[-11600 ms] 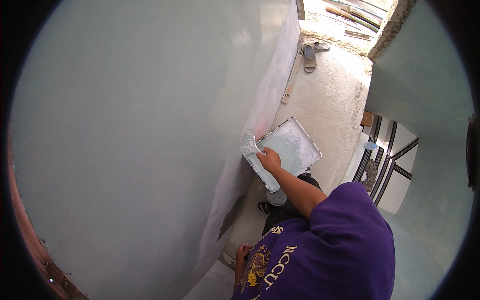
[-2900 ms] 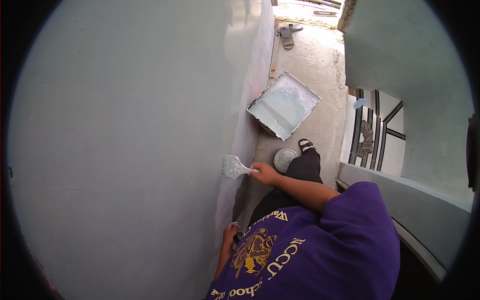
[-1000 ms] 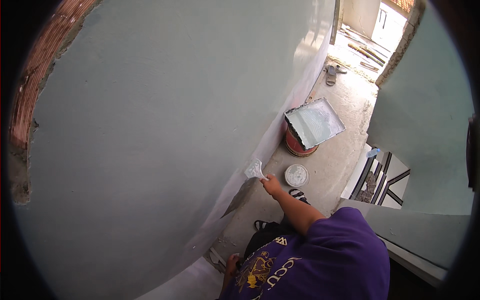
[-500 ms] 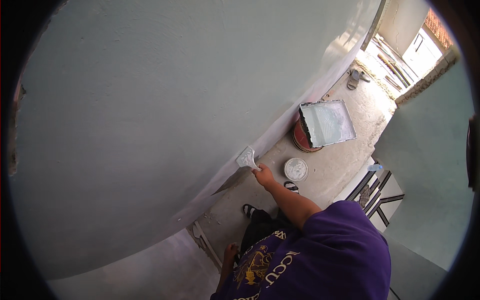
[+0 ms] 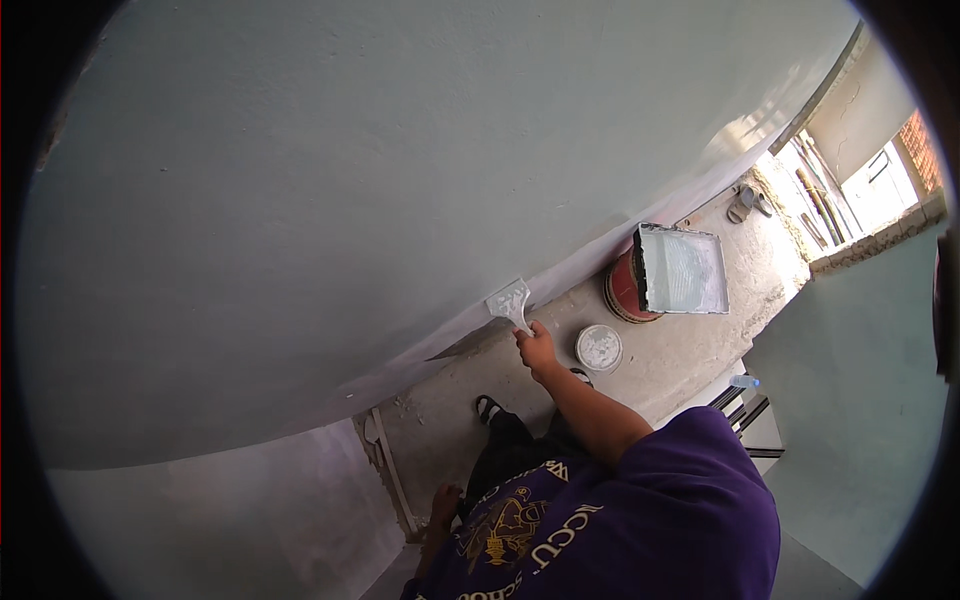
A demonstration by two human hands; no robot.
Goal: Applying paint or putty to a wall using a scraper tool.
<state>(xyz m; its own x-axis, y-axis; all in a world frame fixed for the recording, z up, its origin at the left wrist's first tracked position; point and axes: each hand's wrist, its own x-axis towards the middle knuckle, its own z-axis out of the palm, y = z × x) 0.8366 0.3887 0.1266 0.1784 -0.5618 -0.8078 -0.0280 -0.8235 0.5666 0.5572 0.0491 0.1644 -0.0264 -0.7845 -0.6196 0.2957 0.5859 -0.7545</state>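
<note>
I've got the wide brush (image 5: 511, 305) by its handle (image 5: 525, 327) in the right hand (image 5: 538, 350); it pokes out far and left, by the wall (image 5: 330, 200). I can't tell the grip of the left hand (image 5: 446, 504).

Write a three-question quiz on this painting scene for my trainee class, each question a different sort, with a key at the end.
1. Which of the person's hands holds the wide paintbrush?
2. True or false: the paint tray sits on top of the red bucket.
3. Fill in the blank: beyond the tray, on the concrete floor near the sunlit opening, lies a pair of ______.

Key:
1. The right hand.
2. True.
3. Slide sandals.
</note>
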